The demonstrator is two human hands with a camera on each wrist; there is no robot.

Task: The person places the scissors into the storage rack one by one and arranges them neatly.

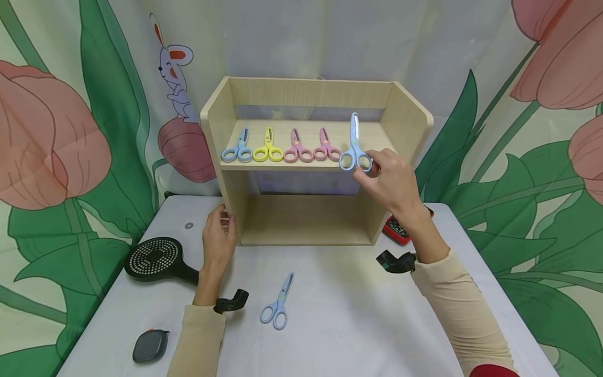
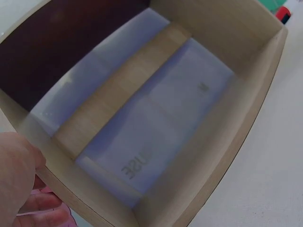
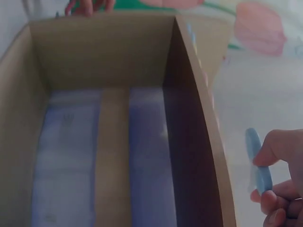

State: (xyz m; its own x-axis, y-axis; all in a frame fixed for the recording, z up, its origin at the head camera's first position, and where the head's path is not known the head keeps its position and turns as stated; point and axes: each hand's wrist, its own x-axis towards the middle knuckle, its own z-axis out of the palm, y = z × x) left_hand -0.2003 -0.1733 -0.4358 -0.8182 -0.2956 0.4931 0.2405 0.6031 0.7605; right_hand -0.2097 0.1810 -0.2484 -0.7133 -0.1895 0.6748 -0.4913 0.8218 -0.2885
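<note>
My right hand (image 1: 393, 180) pinches a pair of light blue scissors (image 1: 354, 139) by one finger loop, blades upward, before the right end of the upper shelf. In the right wrist view, thumb and fingers hold the blue loop (image 3: 253, 142). My left hand (image 1: 219, 238) touches the left side panel of the wooden shelf unit (image 1: 306, 88) from outside; its fingers (image 2: 40, 202) show beyond the panel edge. Along the upper shelf stand blue scissors (image 1: 237, 152), yellow scissors (image 1: 268, 153), pink scissors (image 1: 298, 153) and another pink pair (image 1: 326, 152). Further blue scissors (image 1: 279, 306) lie on the table.
A black shower head (image 1: 155, 258) lies left of the unit, with a dark grey tape measure (image 1: 149, 345) nearer the front. A red and black device (image 1: 397, 230) sits at the unit's right, partly behind my right arm. The white table (image 1: 330, 314) has a floral curtain behind.
</note>
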